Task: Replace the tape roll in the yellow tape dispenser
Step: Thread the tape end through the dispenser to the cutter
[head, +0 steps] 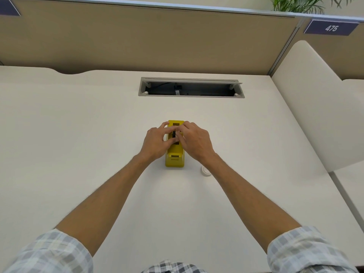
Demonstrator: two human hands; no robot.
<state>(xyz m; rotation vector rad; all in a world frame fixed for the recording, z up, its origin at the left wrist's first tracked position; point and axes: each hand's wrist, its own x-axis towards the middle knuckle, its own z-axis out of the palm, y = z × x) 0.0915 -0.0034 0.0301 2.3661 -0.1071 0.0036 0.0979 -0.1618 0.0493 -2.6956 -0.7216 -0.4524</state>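
Your left hand (155,141) and right hand (195,141) meet over the yellow tape dispenser (175,154) on the desk (78,134), fingers curled, pinching a small black part (174,134) in its top opening. A white tape roll (205,171) lies just beside your right wrist.

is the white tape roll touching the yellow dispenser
Apart. The head view shows the white tape roll lying on the desk, right of the yellow dispenser, with a strip of bare desk between them.
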